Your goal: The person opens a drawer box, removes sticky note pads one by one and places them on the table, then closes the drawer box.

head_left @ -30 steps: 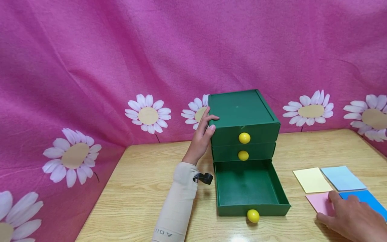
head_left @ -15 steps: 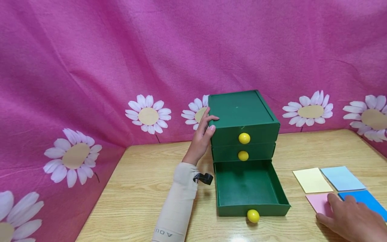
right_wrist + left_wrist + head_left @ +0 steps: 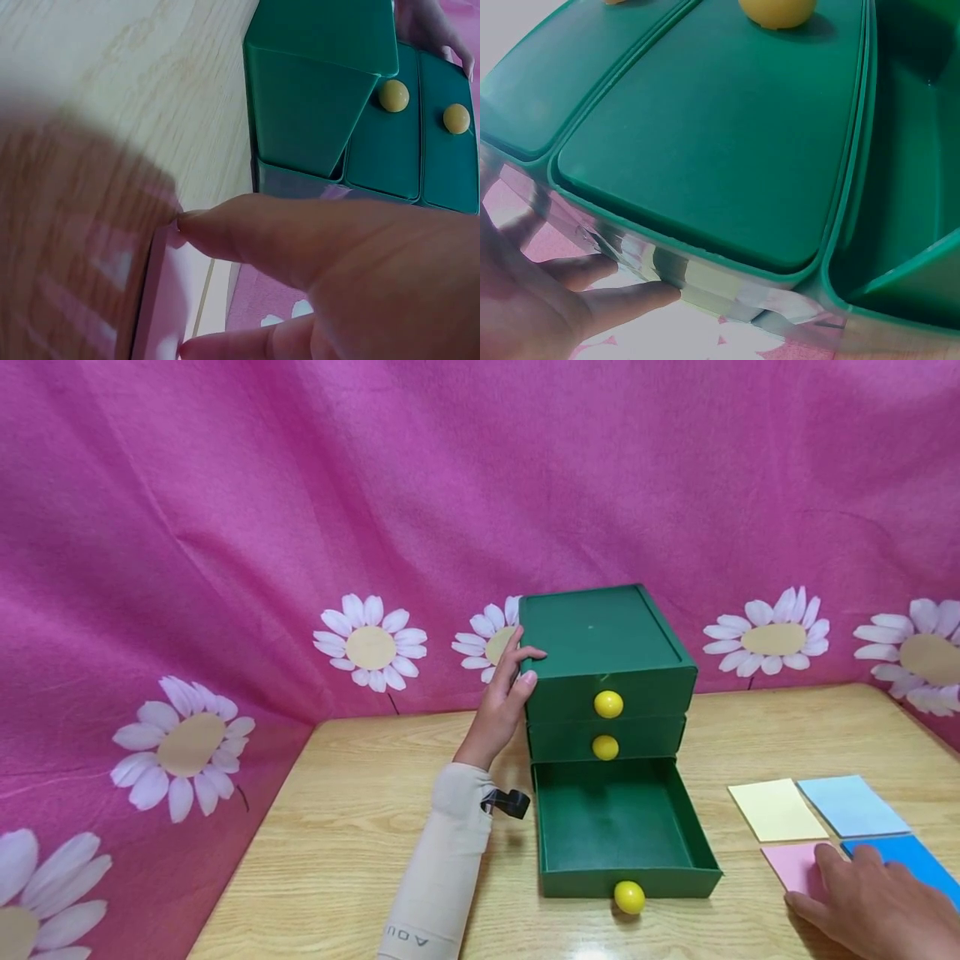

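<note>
My left hand (image 3: 495, 706) rests on the left side and top edge of a green drawer cabinet (image 3: 600, 631), its fingers extended. In the left wrist view, the fingers (image 3: 641, 300) lie along the cabinet's clear side wall. The lowest drawer (image 3: 618, 827) is pulled out, with a yellow knob (image 3: 628, 897) on its front. On the right, my right hand (image 3: 873, 897) holds a pink sticky note pad (image 3: 795, 867) lying on the table, partly hidden beneath it. The right wrist view has the thumb (image 3: 206, 229) at the edge of the pink pad.
Around the pink pad lie a pale yellow pad (image 3: 776, 810), a light blue pad (image 3: 855, 806) and a blue pad (image 3: 911, 860). They sit on a wooden table (image 3: 360, 827). A pink cloth (image 3: 420, 510) with white daisies hangs behind.
The head view has shifted very slightly. Both hands, the cabinet and the pads stay in the same places.
</note>
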`<state>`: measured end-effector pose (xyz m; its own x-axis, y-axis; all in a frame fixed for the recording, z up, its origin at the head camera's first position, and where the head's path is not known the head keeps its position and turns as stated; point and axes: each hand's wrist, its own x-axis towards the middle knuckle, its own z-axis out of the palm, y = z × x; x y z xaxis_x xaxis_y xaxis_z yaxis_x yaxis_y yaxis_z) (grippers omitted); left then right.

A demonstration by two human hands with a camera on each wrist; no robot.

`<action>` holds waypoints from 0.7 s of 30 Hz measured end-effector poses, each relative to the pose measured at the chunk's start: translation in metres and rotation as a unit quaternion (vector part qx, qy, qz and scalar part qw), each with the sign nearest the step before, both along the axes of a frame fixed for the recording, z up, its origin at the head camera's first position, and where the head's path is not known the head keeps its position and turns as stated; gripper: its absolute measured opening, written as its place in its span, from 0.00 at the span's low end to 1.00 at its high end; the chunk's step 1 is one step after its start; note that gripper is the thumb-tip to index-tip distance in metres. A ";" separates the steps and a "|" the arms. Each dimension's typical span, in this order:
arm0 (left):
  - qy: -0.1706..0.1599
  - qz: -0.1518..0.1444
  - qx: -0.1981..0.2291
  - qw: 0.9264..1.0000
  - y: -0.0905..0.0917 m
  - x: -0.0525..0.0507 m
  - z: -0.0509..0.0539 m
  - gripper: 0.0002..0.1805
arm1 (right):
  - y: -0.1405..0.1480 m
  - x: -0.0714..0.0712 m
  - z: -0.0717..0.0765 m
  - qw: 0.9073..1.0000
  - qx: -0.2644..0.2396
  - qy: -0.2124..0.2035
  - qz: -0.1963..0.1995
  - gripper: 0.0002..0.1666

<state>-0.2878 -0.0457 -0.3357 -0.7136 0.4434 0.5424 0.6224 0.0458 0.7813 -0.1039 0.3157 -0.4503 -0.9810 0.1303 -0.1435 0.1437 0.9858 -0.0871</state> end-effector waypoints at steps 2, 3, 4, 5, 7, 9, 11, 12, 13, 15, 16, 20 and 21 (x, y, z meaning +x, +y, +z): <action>0.002 0.001 0.003 1.000 0.001 0.000 -0.001 0.21 | 0.001 0.000 0.001 1.000 0.002 -0.009 0.001 0.32; 0.002 0.000 0.006 1.000 0.002 0.000 -0.001 0.21 | 0.002 -0.001 0.001 1.000 0.004 -0.014 0.001 0.33; 0.002 0.000 0.008 1.000 0.002 -0.001 -0.002 0.21 | 0.002 -0.001 0.003 1.000 0.006 -0.017 0.002 0.34; 0.003 -0.001 0.009 1.000 0.003 -0.001 -0.002 0.21 | 0.002 -0.001 0.004 1.000 0.008 -0.020 0.002 0.34; 0.005 -0.003 0.011 1.000 0.003 -0.001 -0.001 0.21 | 0.001 -0.002 0.008 1.000 0.009 -0.014 0.005 0.33; 0.008 -0.004 0.010 1.000 0.004 -0.001 -0.001 0.21 | -0.001 -0.003 0.014 1.000 0.008 -0.007 0.008 0.30; 0.011 -0.004 0.007 1.000 0.004 0.000 0.000 0.21 | -0.005 -0.005 0.020 1.000 0.003 -0.006 0.009 0.28; 0.012 -0.004 0.007 1.000 0.004 0.000 0.001 0.21 | -0.007 -0.007 0.024 1.000 0.001 -0.008 0.009 0.26; 0.012 -0.004 0.006 1.000 0.004 0.000 0.001 0.21 | -0.009 -0.008 0.027 1.000 -0.002 -0.010 0.008 0.26; 0.012 -0.004 0.005 1.000 0.004 0.000 0.001 0.21 | -0.014 -0.011 0.034 1.000 -0.006 -0.013 0.008 0.26; 0.013 -0.003 0.005 1.000 0.004 0.000 0.001 0.21 | -0.016 -0.012 0.037 1.000 -0.008 -0.011 0.009 0.27; 0.011 0.000 0.006 1.000 0.003 -0.001 0.000 0.21 | -0.026 -0.016 0.047 0.998 -0.019 0.042 0.030 0.28; 0.011 0.000 0.007 1.000 0.003 -0.001 0.000 0.21 | -0.029 -0.017 0.050 0.997 -0.020 0.059 0.036 0.28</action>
